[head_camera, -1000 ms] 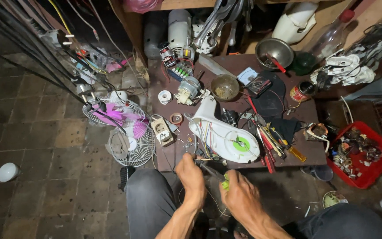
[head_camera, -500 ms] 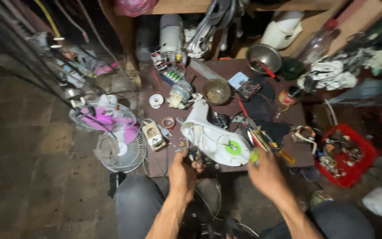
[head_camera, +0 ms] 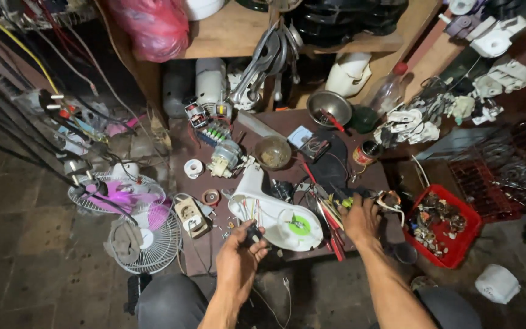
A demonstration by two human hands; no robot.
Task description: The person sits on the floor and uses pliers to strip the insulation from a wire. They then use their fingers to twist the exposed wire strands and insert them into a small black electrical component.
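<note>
Since a moment ago, the right hand (head_camera: 360,220) has slid out to the right and now sits on the pile of tools (head_camera: 331,210) with red and yellow handles, right of the middle; its fingers are bent down on them, but I cannot tell if it grips one. Across the middle runs the dark brown table (head_camera: 275,125), full of bits. On its near edge lies the white fan base (head_camera: 275,214), with a green round sticker and thin wires (head_camera: 249,210) poking out. At lower right sits a red tray (head_camera: 462,242) of small scraps. At lower left stands a white fan cage (head_camera: 147,240). Just below the fan base, the left hand (head_camera: 237,261) is curled shut around a small black part (head_camera: 252,231).
</note>
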